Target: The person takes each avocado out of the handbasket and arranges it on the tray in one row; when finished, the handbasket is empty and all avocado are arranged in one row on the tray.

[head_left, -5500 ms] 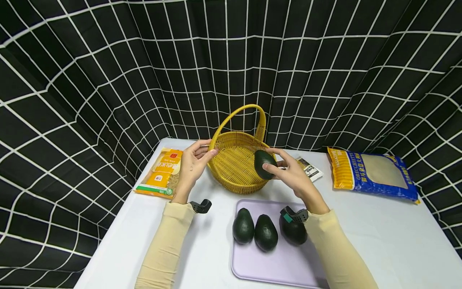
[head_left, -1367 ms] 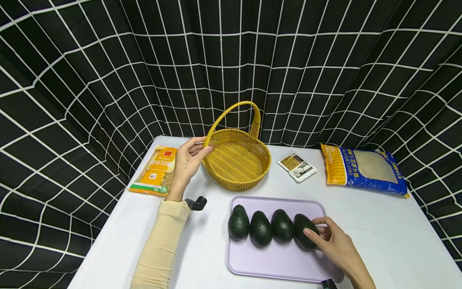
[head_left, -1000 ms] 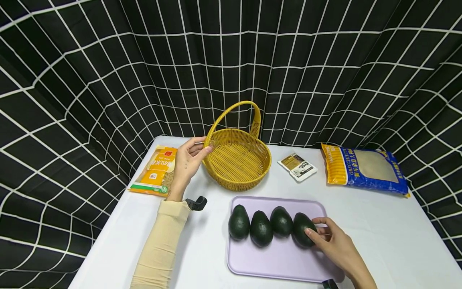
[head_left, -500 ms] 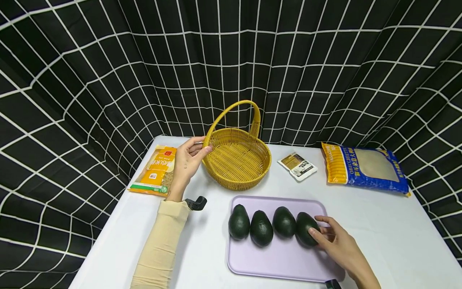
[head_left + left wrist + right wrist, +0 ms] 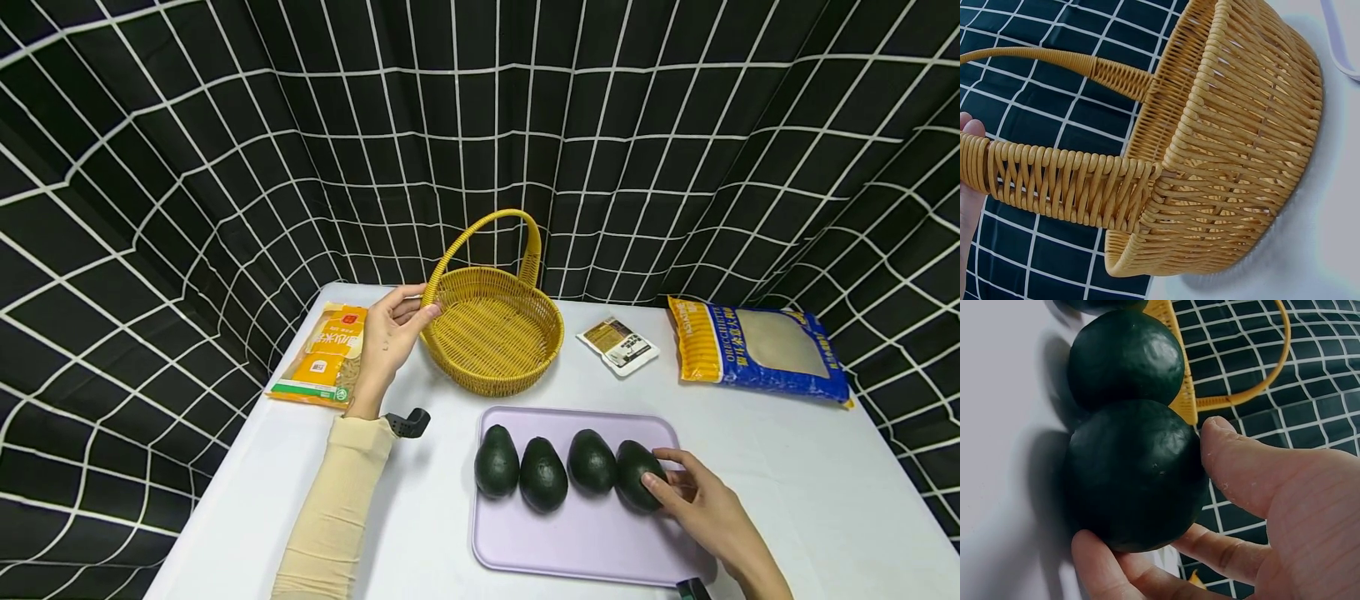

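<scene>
My left hand (image 5: 392, 333) pinches the left base of the handle on a yellow woven basket (image 5: 495, 379), which stands bare inside at the back of the table. Several dark green avocados lie in a row on a lilac tray (image 5: 555, 554). My right hand (image 5: 708, 508) grips the rightmost avocado (image 5: 637, 477), thumb on its near side and fingers round its right side. In the right wrist view that avocado (image 5: 1135, 475) touches the neighbouring avocado (image 5: 1125, 359). The left wrist view shows the basket's handle (image 5: 1072, 184) close up, with only part of the hand visible.
An orange food packet (image 5: 322, 354) lies left of the basket. To its right are a small white-and-brown packet (image 5: 618, 345) and a blue-and-yellow pasta bag (image 5: 761, 350). A black gridded curtain (image 5: 495, 125) hangs behind the white table.
Earlier my right hand held an avocado at the basket; now that hand is at the tray's right end, gripping the avocado there. The two right avocados have shifted slightly. My left hand stays on the handle.
</scene>
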Motion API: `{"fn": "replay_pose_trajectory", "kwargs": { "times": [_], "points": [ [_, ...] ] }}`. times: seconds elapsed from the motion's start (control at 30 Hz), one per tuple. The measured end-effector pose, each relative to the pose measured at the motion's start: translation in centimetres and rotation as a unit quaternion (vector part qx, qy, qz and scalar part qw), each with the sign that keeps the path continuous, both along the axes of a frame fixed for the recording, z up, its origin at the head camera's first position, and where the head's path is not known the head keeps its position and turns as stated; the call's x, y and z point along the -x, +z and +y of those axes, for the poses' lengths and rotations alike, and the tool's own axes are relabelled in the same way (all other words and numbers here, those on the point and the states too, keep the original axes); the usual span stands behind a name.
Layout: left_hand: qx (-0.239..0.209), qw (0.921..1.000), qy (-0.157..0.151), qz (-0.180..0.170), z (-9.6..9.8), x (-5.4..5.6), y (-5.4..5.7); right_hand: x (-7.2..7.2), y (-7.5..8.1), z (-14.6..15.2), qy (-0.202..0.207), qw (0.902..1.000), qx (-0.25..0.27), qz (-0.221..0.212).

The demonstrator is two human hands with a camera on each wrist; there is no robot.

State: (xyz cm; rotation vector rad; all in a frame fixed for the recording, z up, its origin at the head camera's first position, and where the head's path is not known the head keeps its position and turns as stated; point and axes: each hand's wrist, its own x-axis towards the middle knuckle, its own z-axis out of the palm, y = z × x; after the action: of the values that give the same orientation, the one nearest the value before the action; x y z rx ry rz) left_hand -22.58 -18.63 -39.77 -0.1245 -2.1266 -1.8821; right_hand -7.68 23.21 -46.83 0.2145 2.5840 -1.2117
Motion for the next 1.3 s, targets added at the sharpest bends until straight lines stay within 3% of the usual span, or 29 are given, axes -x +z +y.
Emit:
{"fn": "replay_pose_trajectory", "kwargs": {
  "times": [0.47,0.77,1.3],
  "points": [
    [0.006,0.9998,-0.009,0.015,-0.05,-0.03,-0.13,0.09,-0.02,0.39,0.010,0.9996,0.002,0.027],
    [0.022,0.9991,-0.004,0.037,-0.08,-0.11,-0.15,0.07,0.11,0.70,0.007,0.9998,0.003,0.017],
    [0.034,0.9984,-0.013,0.043,-0.20,-0.36,-0.05,0.01,0.16,0.85,0.010,0.9999,-0.001,0.004]
  ]
}}
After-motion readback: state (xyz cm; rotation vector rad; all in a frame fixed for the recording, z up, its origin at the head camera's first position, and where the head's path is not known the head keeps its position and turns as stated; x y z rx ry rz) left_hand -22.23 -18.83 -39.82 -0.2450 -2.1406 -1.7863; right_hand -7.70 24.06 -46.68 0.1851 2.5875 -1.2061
